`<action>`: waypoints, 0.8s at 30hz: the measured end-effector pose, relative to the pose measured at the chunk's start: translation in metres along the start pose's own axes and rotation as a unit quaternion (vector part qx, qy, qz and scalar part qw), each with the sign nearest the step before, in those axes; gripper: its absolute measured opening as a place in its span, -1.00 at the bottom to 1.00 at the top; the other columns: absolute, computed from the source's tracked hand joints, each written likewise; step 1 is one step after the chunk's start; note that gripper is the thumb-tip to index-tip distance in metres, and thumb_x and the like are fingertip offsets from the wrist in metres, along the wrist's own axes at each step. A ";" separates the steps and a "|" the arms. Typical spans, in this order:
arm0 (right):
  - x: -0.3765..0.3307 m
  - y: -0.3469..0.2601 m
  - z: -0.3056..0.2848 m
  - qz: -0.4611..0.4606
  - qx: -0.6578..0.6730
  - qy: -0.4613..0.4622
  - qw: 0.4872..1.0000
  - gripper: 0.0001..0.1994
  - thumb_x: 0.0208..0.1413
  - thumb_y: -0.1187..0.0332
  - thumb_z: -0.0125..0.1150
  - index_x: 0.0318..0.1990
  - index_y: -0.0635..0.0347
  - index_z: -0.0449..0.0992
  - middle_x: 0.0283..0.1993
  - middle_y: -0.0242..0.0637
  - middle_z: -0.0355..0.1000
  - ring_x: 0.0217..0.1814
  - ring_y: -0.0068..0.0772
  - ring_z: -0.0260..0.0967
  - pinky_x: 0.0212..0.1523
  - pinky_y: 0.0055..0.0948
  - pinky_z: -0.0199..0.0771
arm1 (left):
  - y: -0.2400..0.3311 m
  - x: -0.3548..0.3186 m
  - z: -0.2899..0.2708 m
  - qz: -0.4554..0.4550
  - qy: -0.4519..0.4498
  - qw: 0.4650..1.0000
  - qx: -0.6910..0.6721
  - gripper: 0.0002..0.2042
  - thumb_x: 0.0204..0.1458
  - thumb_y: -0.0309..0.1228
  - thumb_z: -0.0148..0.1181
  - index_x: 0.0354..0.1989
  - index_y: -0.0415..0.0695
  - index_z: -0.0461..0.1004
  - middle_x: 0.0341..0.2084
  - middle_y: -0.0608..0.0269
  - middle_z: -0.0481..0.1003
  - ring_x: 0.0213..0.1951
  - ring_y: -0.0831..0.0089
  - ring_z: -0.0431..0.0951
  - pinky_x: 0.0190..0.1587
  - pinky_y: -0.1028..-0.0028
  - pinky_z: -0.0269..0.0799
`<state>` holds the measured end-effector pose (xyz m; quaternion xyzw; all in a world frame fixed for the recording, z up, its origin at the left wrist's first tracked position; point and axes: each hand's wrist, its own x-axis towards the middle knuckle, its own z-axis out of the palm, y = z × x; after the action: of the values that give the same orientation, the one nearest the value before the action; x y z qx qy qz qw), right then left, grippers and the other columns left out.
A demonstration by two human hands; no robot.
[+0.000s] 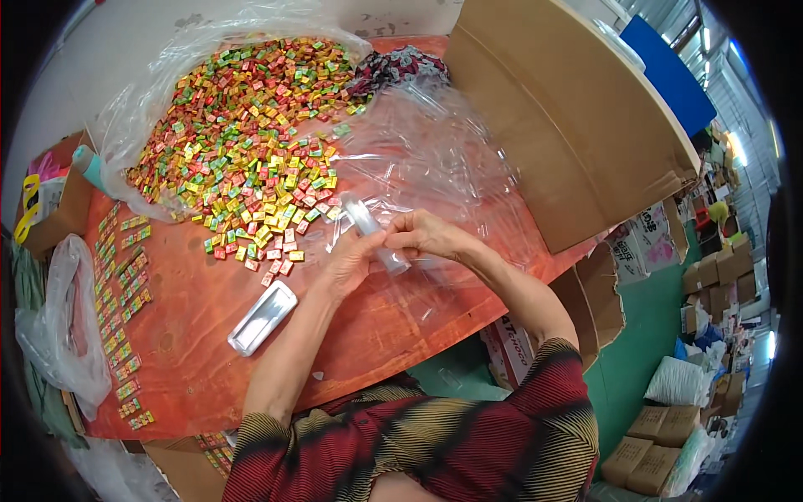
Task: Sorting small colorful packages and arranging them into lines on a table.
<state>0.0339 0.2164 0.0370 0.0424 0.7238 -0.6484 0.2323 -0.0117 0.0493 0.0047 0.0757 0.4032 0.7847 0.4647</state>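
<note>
Over the red table, my left hand point(355, 257) is closed around a narrow clear plastic sleeve point(361, 216), which slants up and to the left past my fingers. My right hand point(425, 235) meets it from the right, thumb and fingers pinched on the sleeve's edge. Part of the sleeve is hidden by both hands. Left of my left forearm lies a shiny silver tray point(263, 319), long and narrow. Beyond my hands spreads a big heap of small wrapped sweets point(251, 125) in red, yellow, green and orange.
Flat clear plastic sleeves point(427, 151) cover the table right of the heap. A tall cardboard sheet point(569, 125) stands at the right. Rows of sweets point(125, 293) line the left side, beside a clear plastic bag point(71, 318). An open carton point(192, 468) sits below the near edge.
</note>
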 end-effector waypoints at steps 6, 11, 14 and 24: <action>-0.020 -0.027 -0.056 -0.160 -0.621 0.457 0.617 -0.82 -0.19 0.40 0.17 -0.35 0.18 0.41 -0.39 -0.16 0.37 -0.40 -0.09 0.31 -0.42 -0.24 0.33 | 0.000 0.003 -0.004 -0.028 0.059 0.997 -0.037 -0.64 -0.09 -0.29 0.20 -0.14 -0.09 0.25 -0.27 0.30 0.39 -0.22 0.40 0.43 -0.22 0.29 0.40; -0.011 -0.021 -0.001 -0.163 -0.404 0.313 0.844 -0.75 -0.18 0.33 0.24 -0.31 0.22 0.46 -0.40 -0.16 0.42 -0.38 -0.31 0.37 -0.36 -0.38 0.34 | -0.005 0.002 0.003 0.070 0.059 0.996 -0.022 -0.62 -0.09 -0.26 0.19 -0.14 -0.12 0.25 -0.34 0.28 0.40 -0.27 0.36 0.47 -0.26 0.31 0.47; -0.006 -0.011 0.031 -0.170 -0.258 0.198 0.930 -0.79 -0.15 0.32 0.19 -0.42 0.31 0.49 -0.55 -0.17 0.43 -0.53 -0.23 0.36 -0.47 -0.35 0.31 | -0.006 0.004 -0.002 0.073 0.033 0.997 0.015 -0.60 -0.09 -0.24 0.19 -0.13 -0.15 0.24 -0.31 0.21 0.41 -0.26 0.33 0.48 -0.25 0.33 0.48; -0.003 0.008 0.006 -0.005 0.055 -0.019 0.998 -0.78 -0.04 0.27 0.13 -0.46 0.30 0.44 -0.64 -0.46 0.31 -0.60 -0.59 0.24 -0.58 -0.54 0.24 | -0.005 -0.005 -0.002 -0.014 -0.055 0.997 -0.047 -0.63 -0.08 -0.35 0.17 -0.12 -0.20 0.25 -0.31 0.18 0.44 -0.22 0.35 0.47 -0.20 0.33 0.43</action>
<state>0.0409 0.2128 0.0305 0.0394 0.6828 -0.6889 0.2401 -0.0063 0.0452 0.0011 0.0911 0.3410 0.7905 0.5005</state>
